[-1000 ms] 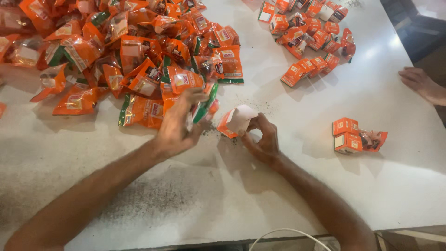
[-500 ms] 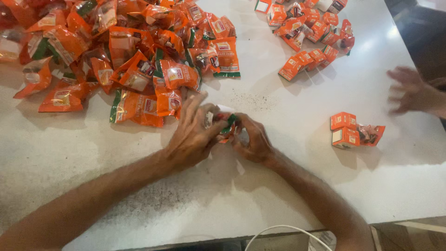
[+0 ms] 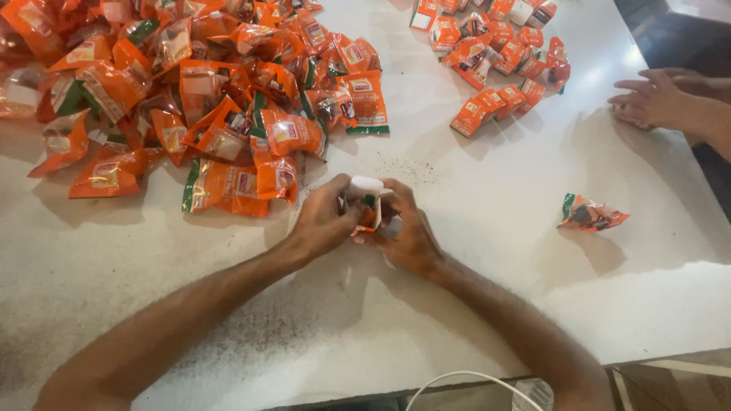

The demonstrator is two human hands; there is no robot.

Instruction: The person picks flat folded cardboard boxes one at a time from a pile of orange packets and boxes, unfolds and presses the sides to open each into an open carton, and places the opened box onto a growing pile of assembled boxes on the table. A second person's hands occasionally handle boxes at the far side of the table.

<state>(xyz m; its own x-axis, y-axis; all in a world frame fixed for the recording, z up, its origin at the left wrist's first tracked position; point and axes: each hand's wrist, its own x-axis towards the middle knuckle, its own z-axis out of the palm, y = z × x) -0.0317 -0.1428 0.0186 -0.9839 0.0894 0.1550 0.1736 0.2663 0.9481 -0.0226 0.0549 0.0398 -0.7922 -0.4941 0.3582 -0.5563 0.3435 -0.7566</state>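
Holding: both hands meet at the middle of the white table (image 3: pixel 495 251), closed around one small white carton (image 3: pixel 365 187) with an orange sachet (image 3: pixel 368 217) tucked into it.
Left hand (image 3: pixel 324 221): fingers curled and gripping the carton's left side, thumb on top.
Right hand (image 3: pixel 410 228): fingers bent, pinching the carton and sachet from the right.
Carton position: just above the tabletop, between the two hands, near the front edge of the sachet heap.
Sachet heap (image 3: pixel 190 84): orange and green packets, spread over the table's far left.
Folded cartons (image 3: pixel 495 46): orange boxes grouped at the far right.
Loose sachet (image 3: pixel 590 215): lying alone, well to the right.
Other person's hands (image 3: pixel 659 99): resting on the right edge.
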